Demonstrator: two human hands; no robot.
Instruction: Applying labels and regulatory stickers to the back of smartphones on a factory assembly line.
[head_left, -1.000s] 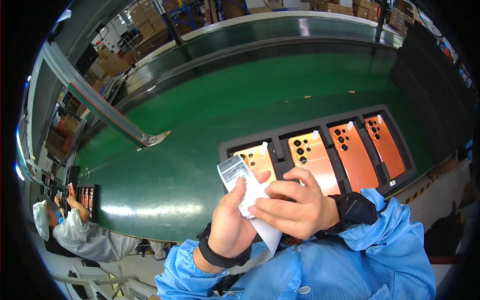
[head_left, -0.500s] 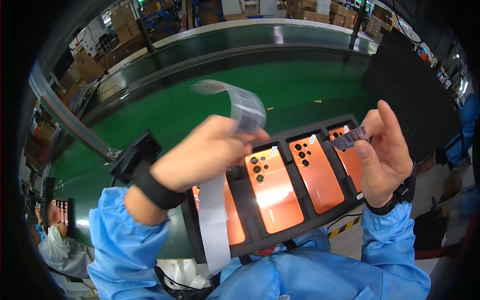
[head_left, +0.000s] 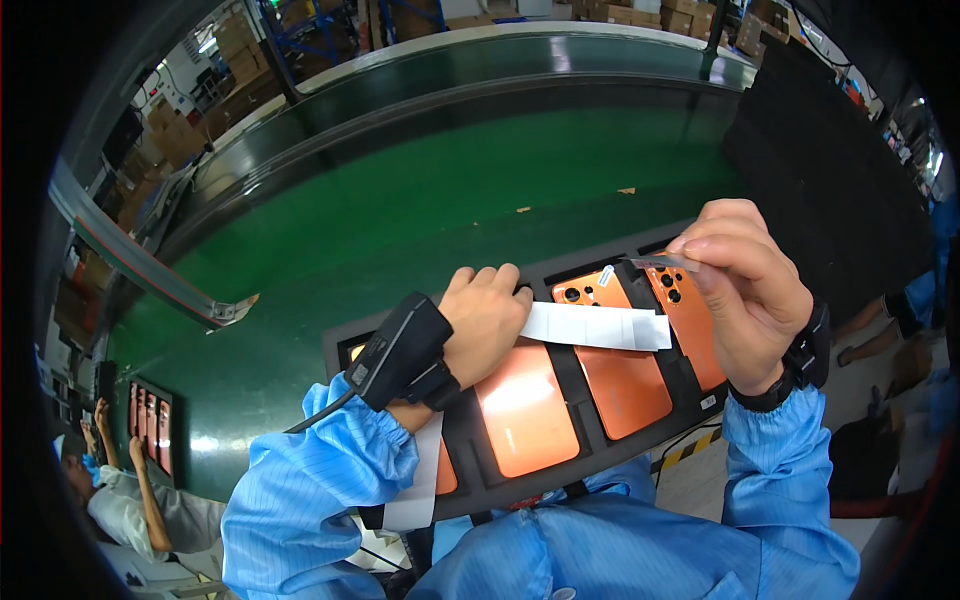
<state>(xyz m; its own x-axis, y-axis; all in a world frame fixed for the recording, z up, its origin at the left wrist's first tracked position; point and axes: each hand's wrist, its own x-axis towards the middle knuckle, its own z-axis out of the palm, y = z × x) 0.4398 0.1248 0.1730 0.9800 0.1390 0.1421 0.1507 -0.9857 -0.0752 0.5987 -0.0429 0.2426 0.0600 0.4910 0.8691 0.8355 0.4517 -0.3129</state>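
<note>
A black tray [head_left: 590,455] in front of me holds several orange phones, camera side up. My left hand [head_left: 487,325] is closed on a white label strip [head_left: 595,327]; one stretch runs rightward over the phones, and a pale tail [head_left: 418,480] hangs below my wrist past the tray's near edge. Under that hand, the upper part of one phone [head_left: 527,420] is hidden. Over the far right, my right hand [head_left: 750,290] pinches a small, thin label [head_left: 660,263] between thumb and forefinger, just above the rightmost phone [head_left: 690,325]. The strip partly covers another phone [head_left: 628,395].
The tray rests on a green conveyor belt [head_left: 330,230]. At the left stands a grey metal post [head_left: 150,260]. Farther left, a co-worker [head_left: 140,500] reaches toward another tray of orange phones [head_left: 152,425]. A black sheet [head_left: 810,150] borders the belt at right.
My left hand has moved right and down over the tray, swinging the strip from upright to lying rightward across the phones. My right hand has turned inward, its fingers folding closer around the small label.
</note>
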